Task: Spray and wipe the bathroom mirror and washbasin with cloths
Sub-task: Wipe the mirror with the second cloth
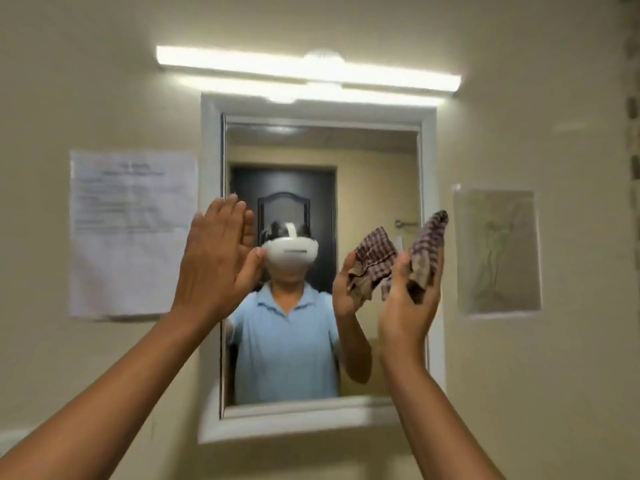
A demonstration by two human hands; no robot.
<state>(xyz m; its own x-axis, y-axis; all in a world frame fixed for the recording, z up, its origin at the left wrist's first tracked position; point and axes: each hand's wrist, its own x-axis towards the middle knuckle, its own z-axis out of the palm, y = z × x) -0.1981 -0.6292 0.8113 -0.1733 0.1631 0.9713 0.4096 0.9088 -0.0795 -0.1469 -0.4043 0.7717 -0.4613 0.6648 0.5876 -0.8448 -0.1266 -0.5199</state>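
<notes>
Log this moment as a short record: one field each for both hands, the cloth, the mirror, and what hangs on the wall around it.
left hand: raised, open, flat, holding nothing
right hand: raised, gripping the cloth
cloth: checked, crumpled, sticking up above the fingers
mirror: white frame, shows the person and a dark door
light: on, above the mirror
printed sheet: left of the mirror
drawing: right of the mirror
washbasin: out of view

The mirror (374,174) glass is looking glossy inside a smooth white painted frame (429,237). The checked cloth (426,251) is hanging soft and crumpled. A paper sheet (131,233) is lying matt against the matt wall (86,81).
</notes>
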